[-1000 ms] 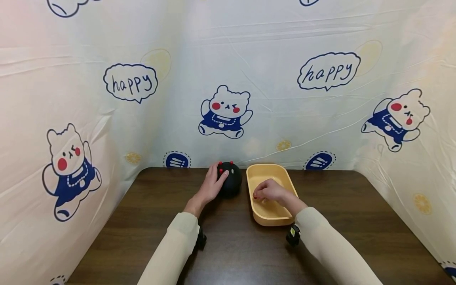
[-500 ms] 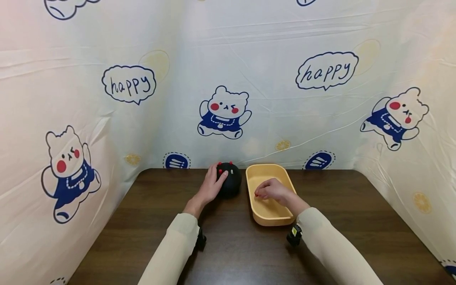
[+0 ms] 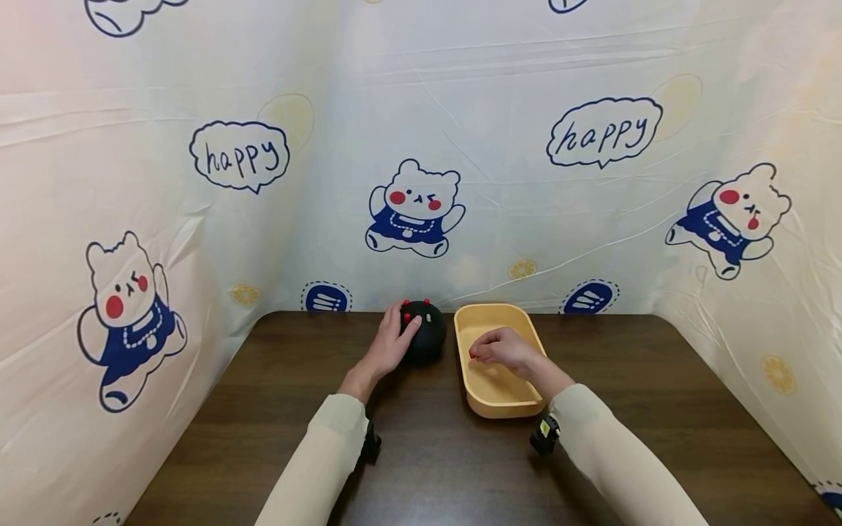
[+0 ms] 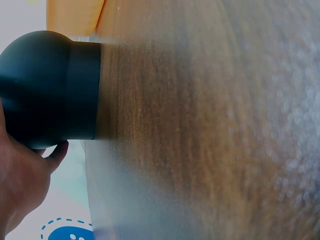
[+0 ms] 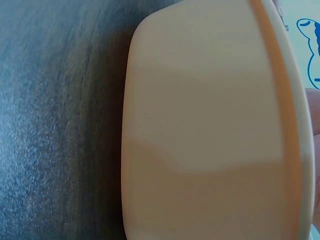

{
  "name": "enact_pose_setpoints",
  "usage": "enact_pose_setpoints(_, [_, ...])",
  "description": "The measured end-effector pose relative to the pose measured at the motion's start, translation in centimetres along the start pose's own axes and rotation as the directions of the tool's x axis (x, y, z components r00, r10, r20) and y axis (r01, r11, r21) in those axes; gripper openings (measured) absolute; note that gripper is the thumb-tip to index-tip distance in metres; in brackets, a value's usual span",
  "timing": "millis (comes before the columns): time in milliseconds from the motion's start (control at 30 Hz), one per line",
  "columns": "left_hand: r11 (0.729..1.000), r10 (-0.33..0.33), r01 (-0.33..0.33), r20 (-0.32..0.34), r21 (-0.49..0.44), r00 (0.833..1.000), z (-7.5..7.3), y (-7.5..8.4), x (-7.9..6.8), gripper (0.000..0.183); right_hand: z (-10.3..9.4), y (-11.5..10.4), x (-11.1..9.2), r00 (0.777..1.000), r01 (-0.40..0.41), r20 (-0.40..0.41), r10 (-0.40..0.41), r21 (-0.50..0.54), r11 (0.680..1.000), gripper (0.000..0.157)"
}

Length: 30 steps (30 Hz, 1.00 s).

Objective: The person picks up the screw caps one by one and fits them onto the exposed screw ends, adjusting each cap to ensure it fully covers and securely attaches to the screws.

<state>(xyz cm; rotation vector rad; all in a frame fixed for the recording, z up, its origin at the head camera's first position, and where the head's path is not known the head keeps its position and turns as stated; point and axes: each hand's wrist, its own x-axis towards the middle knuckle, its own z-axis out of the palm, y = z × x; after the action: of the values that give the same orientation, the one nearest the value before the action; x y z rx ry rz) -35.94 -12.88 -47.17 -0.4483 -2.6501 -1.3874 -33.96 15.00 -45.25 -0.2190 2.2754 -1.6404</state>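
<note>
My left hand [image 3: 389, 340] grips the side of a black dome [image 3: 430, 342] that stands on the table. Several red pegs [image 3: 407, 317] and a small pale silvery one [image 3: 429, 318] stick out of its top. The left wrist view shows the dome's smooth side and straight base [image 4: 82, 92], with fingers [image 4: 30, 177] curled round it. Inside a yellow tray [image 3: 503, 410], my right hand [image 3: 503, 348] pinches a small red piece [image 3: 472, 356] between thumb and fingertips. In the right wrist view the tray's outer wall [image 5: 210, 115] hides most of that hand.
The dark wooden table [image 3: 434, 467] carries the dome and, just right of it, the tray. A patterned cloth [image 3: 500, 175] with bears and "happy" bubbles hangs behind the table and along both sides.
My right hand shifts slightly inside the tray, and the red piece at its fingertips has risen a little. The left hand and the dome stay put.
</note>
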Motion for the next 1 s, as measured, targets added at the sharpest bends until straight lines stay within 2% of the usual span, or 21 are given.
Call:
enact_pose_setpoints(267, [1.0, -0.003, 0.003, 0.003, 0.008, 1.0, -0.1, 0.1, 0.1, 0.078, 0.1, -0.7, -0.1, 0.999, 0.046, 0.007, -0.046, 0.034, 0.998, 0.023])
enact_pose_setpoints(567, [1.0, -0.002, 0.002, 0.01, -0.002, 1.0, 0.0, -0.1, 0.1, 0.083, 0.3, -1.3, -0.1, 0.999, 0.048, -0.003, -0.048, 0.03, 0.998, 0.021])
enact_pose_setpoints(733, [1.0, 0.002, -0.002, 0.01, -0.004, 1.0, 0.0, -0.2, 0.1, 0.082, 0.3, -1.2, -0.1, 0.996, 0.087, -0.013, -0.087, 0.023, 0.996, 0.022])
enact_pose_setpoints(1000, [1.0, -0.009, 0.009, 0.013, 0.01, 1.0, 0.0, -0.2, 0.1, 0.081, 0.8, -2.1, -0.1, 0.98, 0.171, -0.098, -0.174, -0.043, 0.984, 0.017])
